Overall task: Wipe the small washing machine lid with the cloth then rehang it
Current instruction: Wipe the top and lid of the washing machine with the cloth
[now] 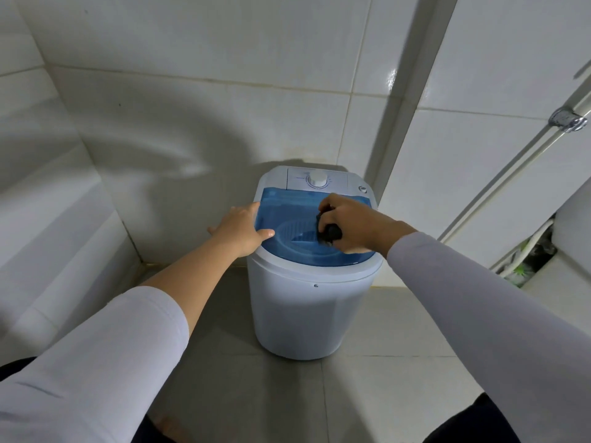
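I am wiping: my right hand point(348, 223) grips the dark cloth point(327, 233) on the right half of the blue lid point(287, 212). My left hand point(241, 227) rests flat, fingers straight, on its left edge. Next I think the left half needs wiping.

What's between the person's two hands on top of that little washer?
In the head view, only a bare stretch of the blue see-through lid lies between the left hand and the right hand, which holds the dark cloth.
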### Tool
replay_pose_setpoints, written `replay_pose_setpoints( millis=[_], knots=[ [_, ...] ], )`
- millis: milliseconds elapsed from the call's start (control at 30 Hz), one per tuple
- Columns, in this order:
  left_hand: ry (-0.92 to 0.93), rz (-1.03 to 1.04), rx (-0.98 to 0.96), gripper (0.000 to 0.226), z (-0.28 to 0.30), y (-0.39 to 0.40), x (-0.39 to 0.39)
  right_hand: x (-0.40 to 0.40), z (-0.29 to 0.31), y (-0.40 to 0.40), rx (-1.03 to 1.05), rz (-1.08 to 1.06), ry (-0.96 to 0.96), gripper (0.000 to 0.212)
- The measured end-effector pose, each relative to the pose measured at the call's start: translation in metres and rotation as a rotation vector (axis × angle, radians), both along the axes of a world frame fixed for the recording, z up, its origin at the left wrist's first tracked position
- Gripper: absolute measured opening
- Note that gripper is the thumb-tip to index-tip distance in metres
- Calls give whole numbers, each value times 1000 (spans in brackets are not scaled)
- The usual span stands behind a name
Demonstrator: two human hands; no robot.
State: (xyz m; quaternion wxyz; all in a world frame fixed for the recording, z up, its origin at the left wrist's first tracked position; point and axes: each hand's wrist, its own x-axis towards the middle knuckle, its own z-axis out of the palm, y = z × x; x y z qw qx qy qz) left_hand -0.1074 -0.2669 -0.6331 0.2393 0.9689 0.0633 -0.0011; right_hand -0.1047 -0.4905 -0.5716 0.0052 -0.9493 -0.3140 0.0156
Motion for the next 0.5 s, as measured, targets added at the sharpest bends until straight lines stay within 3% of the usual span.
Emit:
replay_pose_setpoints(
  millis=[233,367,500],
  knots=[
    [31,43,-108,78,-9,15,0,4,-9,-5,211,-143,88,22],
    [24,43,-143,82,-8,14,1,6,-11,3,217,-321,130,58],
    [35,51,-152,84,-10,14,4,9,-3,11,112,-326,115,60]
  ],
)
